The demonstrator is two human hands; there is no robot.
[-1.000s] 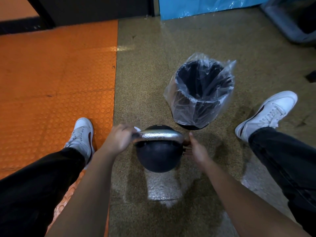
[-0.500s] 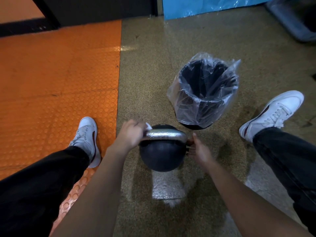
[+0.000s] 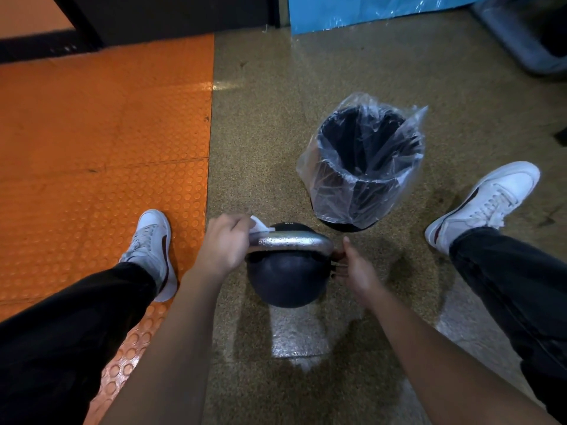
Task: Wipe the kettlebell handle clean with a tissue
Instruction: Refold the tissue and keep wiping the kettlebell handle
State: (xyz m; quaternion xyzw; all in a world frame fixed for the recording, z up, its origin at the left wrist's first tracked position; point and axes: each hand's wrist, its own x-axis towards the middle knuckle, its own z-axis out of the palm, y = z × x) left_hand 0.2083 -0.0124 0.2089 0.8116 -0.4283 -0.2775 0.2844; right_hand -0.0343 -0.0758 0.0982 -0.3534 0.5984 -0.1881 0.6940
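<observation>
Two hands (image 3: 225, 243) (image 3: 357, 271), one kettlebell (image 3: 287, 277), one tissue (image 3: 258, 225)

At frame centre, the left hand (image 3: 225, 245) grips a tissue (image 3: 258, 225) on the kettlebell's (image 3: 287, 277) silver handle (image 3: 291, 241); the right hand (image 3: 356, 269) touches its right side.

Speckled tan floor (image 3: 306, 102) meets orange studded matting (image 3: 101, 142); a plastic-lined black bin (image 3: 365, 167) stands on the floor.

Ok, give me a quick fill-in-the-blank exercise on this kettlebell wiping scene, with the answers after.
1. The left hand holds a white ____ against the silver metal handle.
2. The round black kettlebell stands on the speckled ____.
3. The black bin is lined with a clear ____ bag.

Answers: tissue; floor; plastic
</observation>
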